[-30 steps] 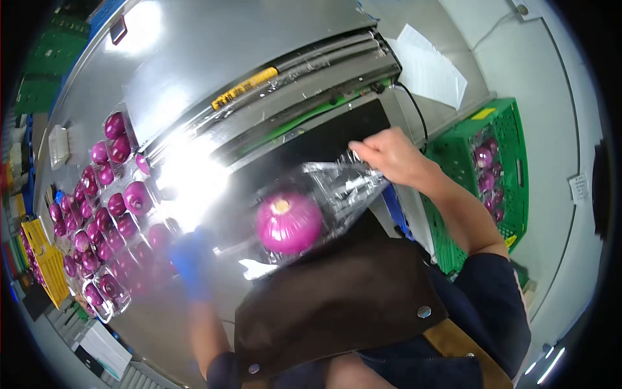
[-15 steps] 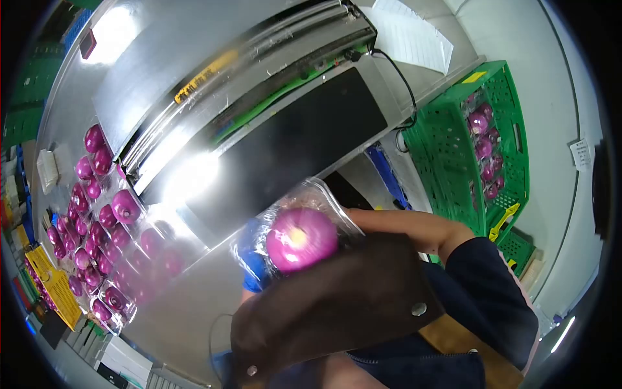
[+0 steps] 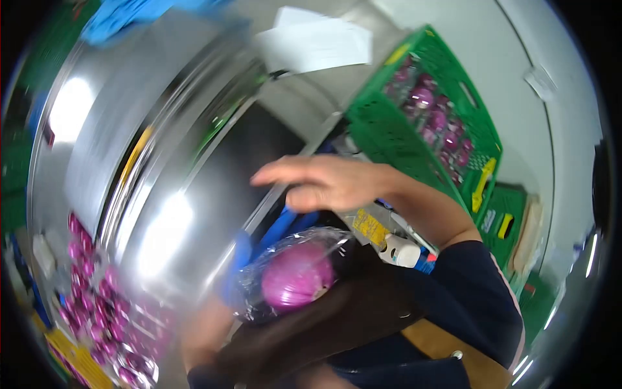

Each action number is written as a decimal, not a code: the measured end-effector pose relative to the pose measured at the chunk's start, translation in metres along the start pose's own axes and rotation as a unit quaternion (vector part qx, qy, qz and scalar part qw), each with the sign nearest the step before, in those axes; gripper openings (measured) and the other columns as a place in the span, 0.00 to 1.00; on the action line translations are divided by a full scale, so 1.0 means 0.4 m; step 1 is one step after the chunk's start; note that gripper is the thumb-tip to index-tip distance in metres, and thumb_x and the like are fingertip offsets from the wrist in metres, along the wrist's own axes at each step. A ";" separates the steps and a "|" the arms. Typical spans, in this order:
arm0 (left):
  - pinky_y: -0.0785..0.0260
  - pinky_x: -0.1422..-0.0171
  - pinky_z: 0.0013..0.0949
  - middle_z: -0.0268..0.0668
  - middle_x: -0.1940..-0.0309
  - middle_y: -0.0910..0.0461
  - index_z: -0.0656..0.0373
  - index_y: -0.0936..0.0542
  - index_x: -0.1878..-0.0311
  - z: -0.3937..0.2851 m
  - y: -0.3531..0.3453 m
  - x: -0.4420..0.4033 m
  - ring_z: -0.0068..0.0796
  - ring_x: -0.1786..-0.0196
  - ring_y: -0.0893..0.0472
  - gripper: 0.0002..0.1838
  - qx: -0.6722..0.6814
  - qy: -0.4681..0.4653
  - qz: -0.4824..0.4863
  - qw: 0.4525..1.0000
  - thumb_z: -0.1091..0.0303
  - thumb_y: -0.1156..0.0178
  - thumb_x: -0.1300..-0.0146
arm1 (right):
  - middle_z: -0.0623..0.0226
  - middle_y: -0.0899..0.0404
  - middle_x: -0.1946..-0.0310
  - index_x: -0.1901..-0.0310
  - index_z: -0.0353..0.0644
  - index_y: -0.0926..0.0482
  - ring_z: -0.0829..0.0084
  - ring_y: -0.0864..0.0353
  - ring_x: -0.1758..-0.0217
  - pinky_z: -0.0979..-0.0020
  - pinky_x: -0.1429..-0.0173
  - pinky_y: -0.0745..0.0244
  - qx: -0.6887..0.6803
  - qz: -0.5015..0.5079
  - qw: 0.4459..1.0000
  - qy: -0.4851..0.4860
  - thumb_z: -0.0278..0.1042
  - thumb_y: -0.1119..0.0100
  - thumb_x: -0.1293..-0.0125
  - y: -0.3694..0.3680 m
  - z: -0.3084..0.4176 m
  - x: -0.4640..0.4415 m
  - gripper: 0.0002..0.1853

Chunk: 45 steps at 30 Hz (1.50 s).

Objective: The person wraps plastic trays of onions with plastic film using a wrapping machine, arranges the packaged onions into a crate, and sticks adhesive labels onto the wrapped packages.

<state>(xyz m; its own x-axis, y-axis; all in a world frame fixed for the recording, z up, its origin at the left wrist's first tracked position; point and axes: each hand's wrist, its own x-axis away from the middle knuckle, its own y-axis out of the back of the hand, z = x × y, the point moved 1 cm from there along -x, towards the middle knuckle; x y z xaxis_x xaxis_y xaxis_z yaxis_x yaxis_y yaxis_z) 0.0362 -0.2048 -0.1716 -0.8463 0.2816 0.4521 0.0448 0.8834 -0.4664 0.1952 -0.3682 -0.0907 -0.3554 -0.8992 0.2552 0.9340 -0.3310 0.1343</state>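
Close to my body, a purple-red onion [image 3: 295,275] lies in a clear plastic wrap [image 3: 249,285]. My left hand [image 3: 243,256], in a blue glove, grips the wrapped onion from its left side; its fingers are blurred and partly hidden. Bare and raised, my right hand [image 3: 327,185] hovers just above the pack near the edge of the metal machine. Its thumb and fingers are apart, with nothing between them. The machine's dark plate [image 3: 240,149] lies beyond my fingertips.
Many red onions [image 3: 91,292] lie at the left, some in clear trays. A green crate [image 3: 389,123] with wrapped onions stands at the right. Papers [image 3: 317,42] lie behind the machine, and a blue cloth-like item [image 3: 123,19] at the top left. A white bottle [image 3: 400,251] is near my right forearm.
My right hand has come off the onion pack and risen over it. The pack has tilted in my left hand. The whole view has turned, with the crate shifting left.
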 end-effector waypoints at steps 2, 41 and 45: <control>0.32 0.42 0.40 0.43 0.48 0.25 0.62 0.29 0.42 -0.022 -0.021 -0.037 0.35 0.46 0.25 0.26 -0.008 0.011 0.018 1.000 0.50 0.56 0.31 | 0.44 0.34 0.40 0.38 0.34 0.35 0.50 0.33 0.37 0.63 0.35 0.36 0.090 0.037 0.986 0.134 0.46 0.46 0.33 -0.022 0.074 0.037 0.28; 0.28 0.53 0.32 0.40 0.57 0.19 0.65 0.25 0.44 -0.214 0.368 0.439 0.28 0.61 0.20 0.20 0.056 -0.277 -0.608 0.742 0.62 0.49 0.33 | 0.63 0.19 0.58 0.44 0.42 0.24 0.66 0.21 0.57 0.63 0.49 0.28 0.389 -0.503 0.557 -0.534 0.50 0.50 0.33 0.898 -0.720 0.563 0.23; 0.27 0.57 0.31 0.40 0.56 0.19 0.62 0.27 0.42 -0.014 0.651 0.903 0.31 0.60 0.20 0.19 -0.023 -0.313 -0.826 0.468 0.68 0.46 0.36 | 0.56 0.20 0.54 0.45 0.36 0.24 0.62 0.21 0.56 0.62 0.46 0.29 0.387 -0.587 0.573 -0.421 0.49 0.51 0.34 0.852 -0.739 0.511 0.25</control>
<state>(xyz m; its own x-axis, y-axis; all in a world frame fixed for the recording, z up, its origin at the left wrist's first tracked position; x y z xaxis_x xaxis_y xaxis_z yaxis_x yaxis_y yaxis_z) -0.2548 0.1290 -0.1256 0.2648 -0.9525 -0.1506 -0.9463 -0.2867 0.1494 0.4517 -0.7493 -0.2759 -0.9184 0.3778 -0.1177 -0.1466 -0.0487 0.9880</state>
